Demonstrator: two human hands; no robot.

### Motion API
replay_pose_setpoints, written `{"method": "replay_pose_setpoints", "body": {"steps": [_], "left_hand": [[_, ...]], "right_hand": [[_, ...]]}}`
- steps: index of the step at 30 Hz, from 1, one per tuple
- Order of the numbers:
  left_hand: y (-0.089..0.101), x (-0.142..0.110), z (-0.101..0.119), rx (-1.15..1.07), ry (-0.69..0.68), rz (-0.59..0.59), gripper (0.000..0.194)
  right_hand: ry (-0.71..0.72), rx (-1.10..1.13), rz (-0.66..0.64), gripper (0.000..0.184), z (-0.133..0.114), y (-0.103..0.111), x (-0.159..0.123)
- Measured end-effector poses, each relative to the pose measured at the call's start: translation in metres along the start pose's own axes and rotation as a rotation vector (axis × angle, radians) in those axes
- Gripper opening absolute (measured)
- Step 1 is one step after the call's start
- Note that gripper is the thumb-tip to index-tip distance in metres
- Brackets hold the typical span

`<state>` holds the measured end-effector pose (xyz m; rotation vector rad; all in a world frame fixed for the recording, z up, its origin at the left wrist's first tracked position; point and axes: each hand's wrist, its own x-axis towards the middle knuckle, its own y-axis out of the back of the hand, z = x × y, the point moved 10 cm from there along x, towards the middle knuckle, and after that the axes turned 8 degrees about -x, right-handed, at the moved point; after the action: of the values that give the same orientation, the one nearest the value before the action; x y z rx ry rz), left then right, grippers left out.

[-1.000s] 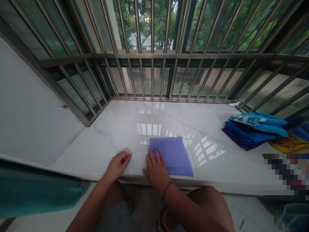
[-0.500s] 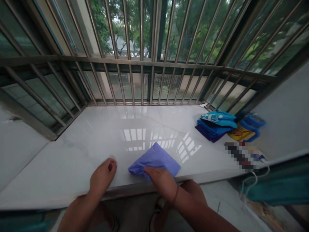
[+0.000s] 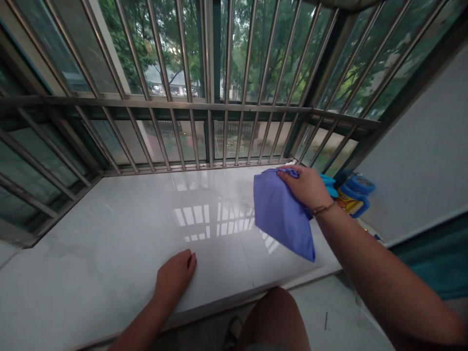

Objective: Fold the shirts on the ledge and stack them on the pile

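Note:
My right hand (image 3: 305, 185) grips a folded purple cloth (image 3: 281, 209) by its bunched upper edge. The cloth is held up over the right side of the white sill, and its lower corner hangs down towards me. Behind this hand, a blue folded cloth (image 3: 329, 185) shows only in part; my hand and the purple cloth hide the rest of it. My left hand (image 3: 177, 273) rests near the front edge of the sill, its fingers curled in a loose fist. Nothing shows in that fist.
A glossy white sill (image 3: 139, 234) spans the bay window. Metal bars (image 3: 208, 105) close off its far side. Against the right wall stands a blue and yellow container with a handle (image 3: 354, 195). My knee (image 3: 276, 317) is just below the front edge.
My right hand has lifted the purple cloth off the sill and carried it right and away from me, towards the folded blue cloths. My view has shifted right; my left hand is still closed.

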<state>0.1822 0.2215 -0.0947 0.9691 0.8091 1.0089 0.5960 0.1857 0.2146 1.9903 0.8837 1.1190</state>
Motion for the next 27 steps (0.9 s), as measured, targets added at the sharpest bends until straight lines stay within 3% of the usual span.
{"method": "replay_pose_setpoints", "body": {"steps": [4,9,12,16,20,24,27], "left_hand": [[-0.004,0.001,-0.005,-0.002,0.032,-0.021,0.045],[-0.009,0.002,-0.006,0.005,0.047,-0.065,0.046],[-0.01,0.002,-0.007,0.006,0.055,-0.062,0.046],[-0.012,0.004,-0.01,0.003,0.064,-0.045,0.044],[-0.014,0.005,-0.014,-0.006,0.073,-0.029,0.044],[-0.016,0.005,-0.016,-0.016,0.084,-0.05,0.046],[-0.015,0.006,-0.017,-0.006,0.091,-0.044,0.046]], "right_hand": [[-0.101,-0.058,0.118,0.037,0.04,0.038,0.059],[-0.22,-0.04,0.204,0.065,0.111,0.063,0.115],[-0.286,-0.157,0.255,0.069,0.157,0.075,0.133],[-0.409,-0.316,0.225,0.056,0.221,0.077,0.136],[-0.447,-0.443,0.047,0.063,0.266,0.042,0.142],[-0.343,-0.491,-0.129,0.064,0.281,-0.026,0.151],[-0.374,-0.501,-0.245,0.07,0.3,-0.084,0.133]]}}
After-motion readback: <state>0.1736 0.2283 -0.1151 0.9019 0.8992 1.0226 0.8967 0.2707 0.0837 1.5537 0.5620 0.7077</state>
